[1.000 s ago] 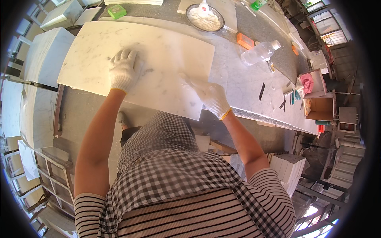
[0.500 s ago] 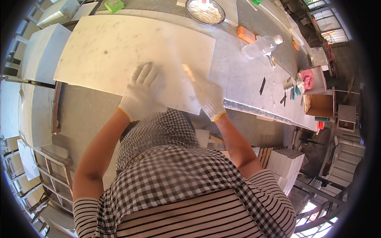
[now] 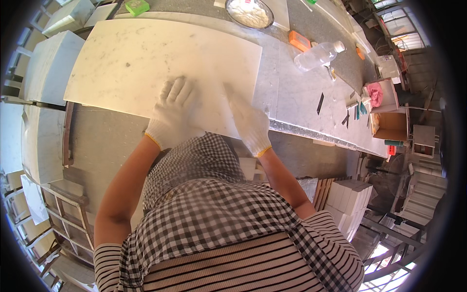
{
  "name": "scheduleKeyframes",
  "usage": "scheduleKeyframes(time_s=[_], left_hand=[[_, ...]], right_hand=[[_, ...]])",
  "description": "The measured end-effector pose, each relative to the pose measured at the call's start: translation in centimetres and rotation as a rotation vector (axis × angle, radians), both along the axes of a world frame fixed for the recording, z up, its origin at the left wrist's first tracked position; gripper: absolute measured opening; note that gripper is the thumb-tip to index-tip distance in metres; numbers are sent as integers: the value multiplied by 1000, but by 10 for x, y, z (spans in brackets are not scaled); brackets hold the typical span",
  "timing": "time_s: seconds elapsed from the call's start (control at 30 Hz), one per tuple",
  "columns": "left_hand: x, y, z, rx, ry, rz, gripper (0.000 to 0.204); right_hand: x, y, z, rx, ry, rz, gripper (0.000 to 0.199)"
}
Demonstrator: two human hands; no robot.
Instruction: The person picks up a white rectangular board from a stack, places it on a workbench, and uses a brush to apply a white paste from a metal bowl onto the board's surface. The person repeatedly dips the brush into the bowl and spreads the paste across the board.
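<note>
The left hand (image 3: pixel 176 114), in a white knitted glove with a yellow cuff, lies flat and palm down with its fingers spread on the near edge of a large white rectangular marble slab (image 3: pixel 146 63); it grips nothing, only presses on the stone. The right hand (image 3: pixel 248 121), gloved the same way, rests beside it on the same near edge, fingers extended and close together, palm down, closed on nothing. The slab is pale with faint grey veining and a few small dark specks; its face looks matt and smooth; it lies flat on a long grey stone surface (image 3: pixel 301 97), its near edge just in front of the person's checked and striped clothing. Beyond the slab stands a round metal bowl of white powder (image 3: pixel 249 12); to the right of it lie a small orange block (image 3: pixel 299 41) and a clear plastic bottle on its side (image 3: pixel 318 54); a green sponge (image 3: pixel 137 6) sits at the far left corner.
</note>
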State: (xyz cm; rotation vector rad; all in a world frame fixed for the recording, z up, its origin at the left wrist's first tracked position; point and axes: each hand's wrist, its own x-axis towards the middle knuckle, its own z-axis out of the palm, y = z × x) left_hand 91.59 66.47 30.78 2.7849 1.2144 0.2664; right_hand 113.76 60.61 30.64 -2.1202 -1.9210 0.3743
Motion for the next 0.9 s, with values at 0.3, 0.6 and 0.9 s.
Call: scheduleKeyframes(time_s=[0.3, 0.6, 0.9], left_hand=[[-1, 3, -3, -52, 3, -8, 100], [-1, 0, -3, -8, -5, -5, 100], [-3, 2, -4, -24, -41, -18, 97]], right_hand=[[33, 5, -6, 27, 103, 124, 35], [21, 11, 10, 48, 209, 78, 34], [-3, -15, 12, 105, -94, 291, 45]])
